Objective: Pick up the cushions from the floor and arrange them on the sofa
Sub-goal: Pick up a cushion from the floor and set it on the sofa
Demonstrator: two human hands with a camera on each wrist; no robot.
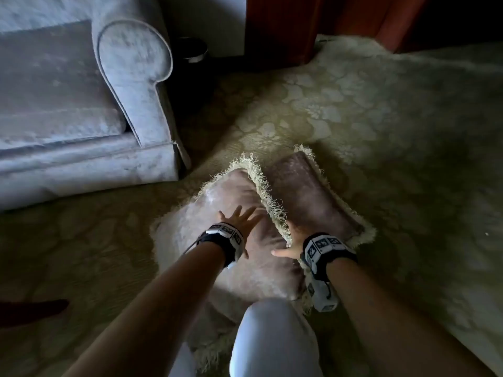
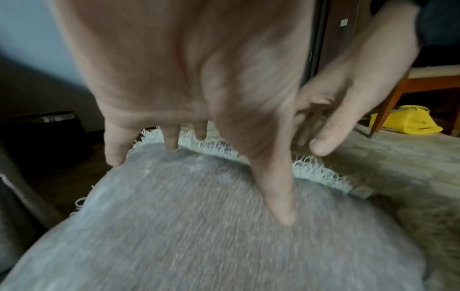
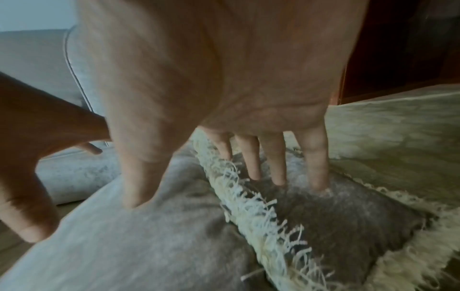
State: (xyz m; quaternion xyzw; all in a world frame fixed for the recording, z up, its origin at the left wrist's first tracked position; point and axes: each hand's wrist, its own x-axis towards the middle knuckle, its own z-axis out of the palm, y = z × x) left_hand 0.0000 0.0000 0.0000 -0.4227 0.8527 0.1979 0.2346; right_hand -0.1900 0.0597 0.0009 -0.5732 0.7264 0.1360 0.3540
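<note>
two fringed cushions [image 1: 239, 235] overlapping on carpet [image 1: 381, 131] — left hand [image 1: 239, 221] spread flat, right hand [image 1: 294, 240] half hidden — fingers straight

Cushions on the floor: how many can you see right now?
2. A lighter fringed cushion lies under the left hand; a darker fringed cushion lies to its right, partly beneath it, touched by the right hand. Others may lie out of view.
</note>
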